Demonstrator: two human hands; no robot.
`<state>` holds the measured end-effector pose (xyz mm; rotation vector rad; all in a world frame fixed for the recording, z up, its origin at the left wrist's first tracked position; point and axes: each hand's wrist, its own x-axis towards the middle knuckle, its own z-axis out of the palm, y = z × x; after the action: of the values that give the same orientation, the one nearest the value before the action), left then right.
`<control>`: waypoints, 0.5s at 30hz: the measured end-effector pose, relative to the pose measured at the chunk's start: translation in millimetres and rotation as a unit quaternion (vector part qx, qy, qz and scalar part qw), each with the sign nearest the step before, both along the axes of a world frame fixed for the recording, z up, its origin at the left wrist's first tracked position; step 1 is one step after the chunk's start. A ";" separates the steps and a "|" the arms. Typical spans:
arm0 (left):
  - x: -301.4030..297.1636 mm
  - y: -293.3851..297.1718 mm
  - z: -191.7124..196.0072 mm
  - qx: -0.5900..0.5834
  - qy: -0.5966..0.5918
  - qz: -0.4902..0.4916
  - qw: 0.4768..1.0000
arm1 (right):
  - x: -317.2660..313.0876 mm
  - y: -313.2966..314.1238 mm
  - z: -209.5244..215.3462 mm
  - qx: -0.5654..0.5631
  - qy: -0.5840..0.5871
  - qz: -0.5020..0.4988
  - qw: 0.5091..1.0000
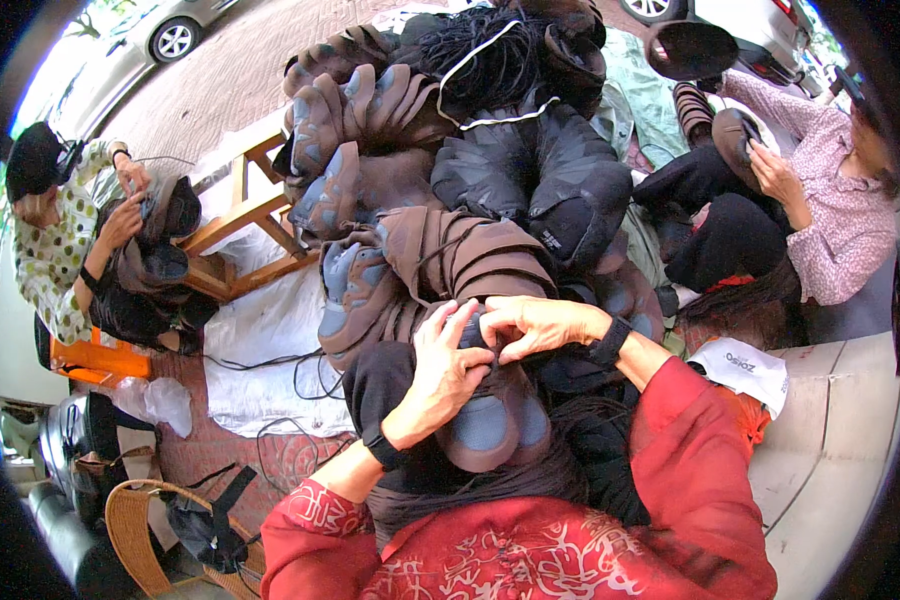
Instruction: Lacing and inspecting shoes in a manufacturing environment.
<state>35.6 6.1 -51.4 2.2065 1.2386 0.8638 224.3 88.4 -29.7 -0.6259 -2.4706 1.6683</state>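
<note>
Head view: left hand (pixel 448 372) clamped over the top of a brown shoe (pixel 490 425) with a blue-grey sole, held in the lap. Right hand (pixel 535 325) pinching at its upper edge, fingers (pixel 498 318) narrow. Heap of similar shoes (pixel 420 180) just beyond. Best done, probably, by bracing firmly with the left, pulling in short tugs, keeping the sole turned up.

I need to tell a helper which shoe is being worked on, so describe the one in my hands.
Below the big shoe pile, on the red-clad lap, lies a brown shoe. The left hand and right hand both press on it. Unlike the piled shoes, its blue-grey sole faces up.
</note>
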 end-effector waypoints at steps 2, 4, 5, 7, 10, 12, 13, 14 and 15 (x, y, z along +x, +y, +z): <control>2.6 -1.6 5.3 -0.015 0.026 0.019 0.999 | -0.3 -1.0 -2.3 0.003 0.002 0.000 1.000; 3.3 -1.2 6.7 -0.013 0.030 0.025 0.999 | -1.9 -0.9 -2.9 -0.022 0.013 -0.001 1.000; 4.5 -0.8 8.9 0.000 0.037 0.021 0.999 | -1.8 -0.6 -2.7 -0.023 0.012 -0.001 1.000; 9.6 -2.7 13.9 0.010 0.043 0.014 0.999 | -4.0 -1.4 2.1 0.006 -0.009 -0.001 1.000; 12.9 -13.0 36.8 0.145 0.234 0.038 0.961 | -11.4 -1.1 -0.8 0.016 0.008 -0.004 1.000; -10.1 -17.3 42.4 0.167 0.198 0.125 0.958 | -13.1 1.5 -0.7 0.045 0.007 0.012 0.999; -30.1 -17.2 53.0 0.191 0.239 0.182 0.934 | -11.5 2.2 -2.3 0.036 0.001 0.005 0.999; -56.9 -15.7 62.0 0.216 0.275 0.237 0.906 | -7.4 1.8 -2.3 0.027 -0.008 -0.005 1.000; -96.2 -13.3 60.4 0.252 0.303 0.286 0.873 | -2.4 0.3 0.4 0.024 -0.017 -0.012 0.999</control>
<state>-60.6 -7.2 9.0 2.6811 2.2703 0.7782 221.9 88.7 -29.3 -0.6823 -2.5079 1.5981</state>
